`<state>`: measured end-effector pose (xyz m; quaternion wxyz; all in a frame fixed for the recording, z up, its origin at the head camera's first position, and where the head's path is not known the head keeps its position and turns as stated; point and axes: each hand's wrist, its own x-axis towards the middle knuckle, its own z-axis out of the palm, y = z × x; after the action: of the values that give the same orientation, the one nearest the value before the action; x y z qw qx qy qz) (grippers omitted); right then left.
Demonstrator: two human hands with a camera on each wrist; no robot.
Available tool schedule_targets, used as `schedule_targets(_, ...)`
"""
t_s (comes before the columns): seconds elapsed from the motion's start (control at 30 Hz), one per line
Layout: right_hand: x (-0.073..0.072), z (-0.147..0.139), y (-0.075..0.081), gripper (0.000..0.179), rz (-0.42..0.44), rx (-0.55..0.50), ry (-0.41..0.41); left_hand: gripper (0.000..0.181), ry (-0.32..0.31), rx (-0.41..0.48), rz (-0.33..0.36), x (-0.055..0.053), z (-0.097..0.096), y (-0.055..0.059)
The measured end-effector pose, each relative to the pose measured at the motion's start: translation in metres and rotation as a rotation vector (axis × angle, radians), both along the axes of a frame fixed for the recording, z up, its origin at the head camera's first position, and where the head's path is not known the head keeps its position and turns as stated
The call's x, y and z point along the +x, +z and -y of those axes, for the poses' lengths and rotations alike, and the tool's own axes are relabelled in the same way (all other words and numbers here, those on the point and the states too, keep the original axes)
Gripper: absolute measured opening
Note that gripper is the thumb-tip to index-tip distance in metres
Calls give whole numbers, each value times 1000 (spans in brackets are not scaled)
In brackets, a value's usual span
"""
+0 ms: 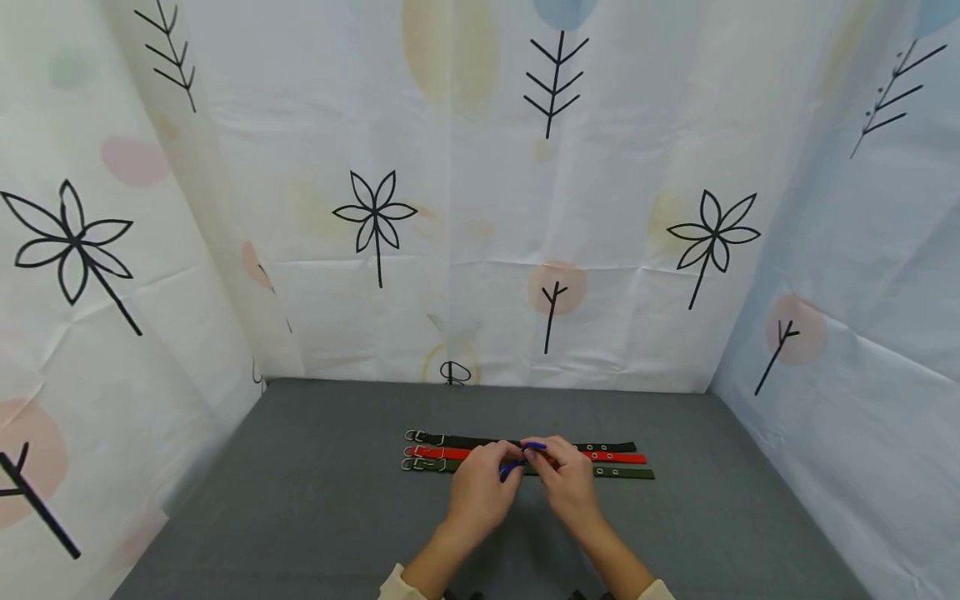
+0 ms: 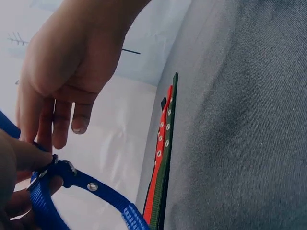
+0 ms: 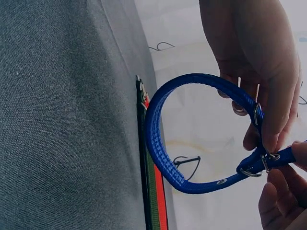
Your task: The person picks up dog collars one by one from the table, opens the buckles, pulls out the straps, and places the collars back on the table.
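A blue collar (image 3: pixel 165 170) is bent into a loop and held up off the table by both hands. Its metal buckle (image 3: pixel 265 163) and D-ring show at the pinch point, with an eyelet in the strap close by. My left hand (image 1: pixel 483 487) pinches the strap at the buckle. From the other side, my right hand (image 1: pixel 566 483) pinches the strap end beside the buckle, thumb uppermost in the right wrist view. The fingertips of both hands almost meet. In the head view the hands cover most of the blue collar.
Behind the hands, three collars lie flat in a row on the grey table (image 1: pixel 337 517): a black one (image 1: pixel 472 442), a red one (image 1: pixel 618 457) and a dark green one (image 1: pixel 626 473). Their buckles point left. Patterned white cloth (image 1: pixel 450 317) walls the table's back and sides.
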<state>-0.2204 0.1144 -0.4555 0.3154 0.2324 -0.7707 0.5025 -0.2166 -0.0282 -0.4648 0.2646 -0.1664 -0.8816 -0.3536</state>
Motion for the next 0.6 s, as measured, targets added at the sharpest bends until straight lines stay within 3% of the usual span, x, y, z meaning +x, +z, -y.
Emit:
schedule_targets(0.2,16,5,21,14,4,-2,1,14,101,-55,-103,-2,-4,0)
schedule_targets(0.4,20,7,24,13,18,-16,17,19,159,-152,-209,-3,-7,0)
schedule_targets(0.6,21,8,24,9,128,-53,3,19,167,-141,-189,-4,-7,-2)
